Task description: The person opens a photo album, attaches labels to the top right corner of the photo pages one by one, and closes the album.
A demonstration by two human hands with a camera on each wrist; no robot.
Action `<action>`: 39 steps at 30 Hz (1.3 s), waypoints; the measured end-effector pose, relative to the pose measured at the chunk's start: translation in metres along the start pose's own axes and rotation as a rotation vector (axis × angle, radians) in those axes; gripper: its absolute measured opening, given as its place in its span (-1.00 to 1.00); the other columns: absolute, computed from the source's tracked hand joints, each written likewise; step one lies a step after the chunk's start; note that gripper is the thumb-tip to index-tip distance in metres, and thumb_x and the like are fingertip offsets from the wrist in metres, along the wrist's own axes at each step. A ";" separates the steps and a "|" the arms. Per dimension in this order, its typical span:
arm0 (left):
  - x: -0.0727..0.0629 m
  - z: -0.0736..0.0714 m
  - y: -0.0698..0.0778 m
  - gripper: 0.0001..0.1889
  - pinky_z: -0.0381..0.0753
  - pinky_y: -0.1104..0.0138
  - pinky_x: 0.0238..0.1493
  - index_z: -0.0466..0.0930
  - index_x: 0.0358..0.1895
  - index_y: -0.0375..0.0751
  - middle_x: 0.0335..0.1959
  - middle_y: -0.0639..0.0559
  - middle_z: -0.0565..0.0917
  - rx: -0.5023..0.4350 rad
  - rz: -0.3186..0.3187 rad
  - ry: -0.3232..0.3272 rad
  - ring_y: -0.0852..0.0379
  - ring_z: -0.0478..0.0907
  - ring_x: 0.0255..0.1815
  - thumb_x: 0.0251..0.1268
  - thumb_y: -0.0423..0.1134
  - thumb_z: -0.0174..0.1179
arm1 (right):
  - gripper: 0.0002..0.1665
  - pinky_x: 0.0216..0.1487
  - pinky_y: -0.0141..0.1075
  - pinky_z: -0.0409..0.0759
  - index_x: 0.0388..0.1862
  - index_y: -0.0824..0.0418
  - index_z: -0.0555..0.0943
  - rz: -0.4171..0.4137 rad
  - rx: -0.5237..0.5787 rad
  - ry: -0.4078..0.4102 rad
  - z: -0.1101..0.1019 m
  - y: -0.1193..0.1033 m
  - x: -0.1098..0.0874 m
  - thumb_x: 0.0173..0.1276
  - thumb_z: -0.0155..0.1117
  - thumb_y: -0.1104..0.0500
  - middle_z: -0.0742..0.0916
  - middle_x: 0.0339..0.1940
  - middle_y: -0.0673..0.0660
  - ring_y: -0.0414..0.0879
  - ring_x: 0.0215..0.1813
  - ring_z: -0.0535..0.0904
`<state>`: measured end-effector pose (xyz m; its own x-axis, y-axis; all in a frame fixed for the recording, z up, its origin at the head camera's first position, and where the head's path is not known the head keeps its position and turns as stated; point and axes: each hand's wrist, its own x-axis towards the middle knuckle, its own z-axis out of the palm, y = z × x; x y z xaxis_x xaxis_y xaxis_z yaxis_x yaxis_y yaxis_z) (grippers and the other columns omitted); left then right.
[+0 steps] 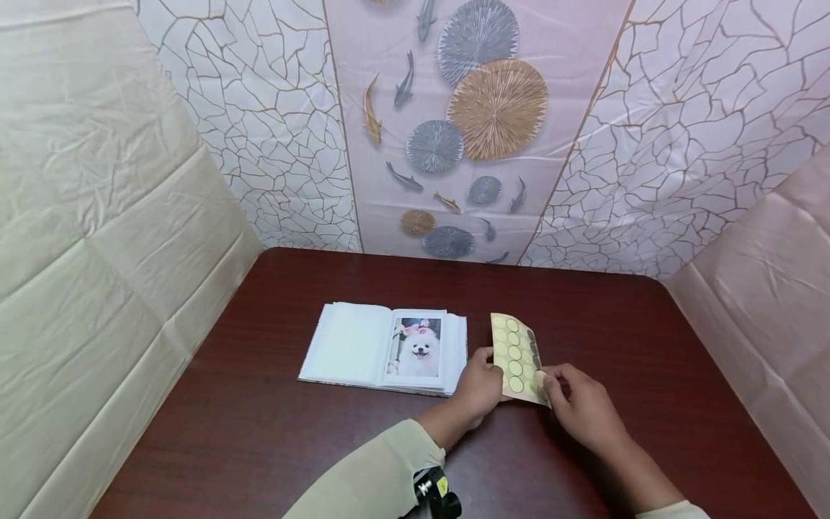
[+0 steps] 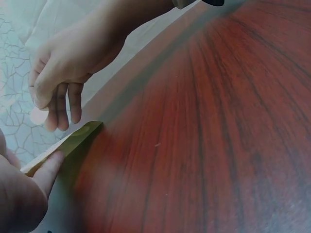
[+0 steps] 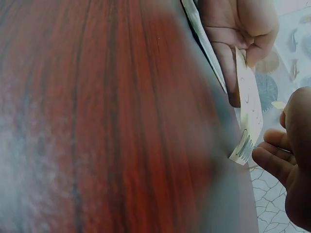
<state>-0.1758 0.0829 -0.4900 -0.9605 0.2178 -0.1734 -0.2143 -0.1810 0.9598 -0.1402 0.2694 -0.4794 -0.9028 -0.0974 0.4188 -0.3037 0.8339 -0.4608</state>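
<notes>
My left hand [image 1: 478, 389] grips a yellowish sheet of round stickers [image 1: 508, 349] by its left edge, thumb on the front. The sheet is tilted up off the table, with rows of circles on it. Beside its lower right corner, my right hand [image 1: 586, 409] pinches a round sticker [image 2: 39, 116] between thumb and forefinger. In the left wrist view this sticker is apart from the sheet, and the other fingers of that hand hang down. To the left lies an open photo album [image 1: 353, 342], with a photo of a white fluffy dog [image 1: 418, 349] on its right page.
Everything is over a dark red-brown wooden table [image 1: 259, 440]. Patterned cloth [image 1: 493, 108] hangs behind its far edge, and plain beige cloth [image 1: 130, 252] stands along the left side. A small camera [image 1: 437, 494] is strapped to the left wrist.
</notes>
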 end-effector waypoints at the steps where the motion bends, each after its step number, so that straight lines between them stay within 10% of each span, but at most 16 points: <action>1: 0.000 0.000 0.001 -0.55 0.77 0.11 -0.27 0.30 0.41 -0.40 -0.08 -0.20 0.60 0.010 0.008 -0.001 -0.11 0.72 -0.18 0.51 -0.48 -0.15 | -0.95 -0.28 -0.12 0.61 -0.19 0.12 0.70 -0.002 0.000 -0.001 0.000 0.000 0.000 0.48 0.30 0.22 0.80 -0.09 0.04 -0.17 -0.28 0.63; 22: -0.001 -0.004 0.005 -0.78 0.75 0.18 -0.50 0.58 -0.04 -0.30 -0.40 0.02 0.60 0.217 0.069 0.164 0.11 0.63 -0.54 0.29 -0.54 0.22 | -0.95 -0.21 -0.01 0.66 -0.20 0.13 0.65 -0.044 0.023 -0.088 0.009 -0.001 -0.002 0.50 0.27 0.26 0.79 -0.02 0.12 0.01 -0.14 0.71; 32: -0.010 -0.012 0.018 -0.88 0.63 0.33 -0.62 0.65 -0.13 -0.27 -0.40 0.11 0.63 0.429 -0.011 0.131 0.11 0.64 -0.65 0.32 -0.39 0.19 | -0.85 -0.13 0.05 0.70 -0.03 0.20 0.67 0.004 0.037 -0.182 0.011 0.003 -0.001 0.55 0.23 0.19 0.78 -0.01 0.16 0.08 -0.13 0.75; 39: -0.012 -0.015 0.028 -0.85 0.54 0.35 -0.32 0.71 -0.16 -0.20 -0.39 0.15 0.61 0.671 0.031 0.076 0.22 0.51 -0.36 0.23 -0.30 0.26 | -0.85 -0.16 0.01 0.68 -0.03 0.20 0.68 -0.004 0.025 -0.183 0.012 0.005 -0.002 0.55 0.23 0.18 0.79 -0.05 0.13 0.03 -0.15 0.74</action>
<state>-0.1730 0.0610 -0.4642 -0.9795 0.1499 -0.1348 -0.0530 0.4540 0.8894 -0.1438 0.2674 -0.4918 -0.9412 -0.2001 0.2721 -0.3129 0.8198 -0.4796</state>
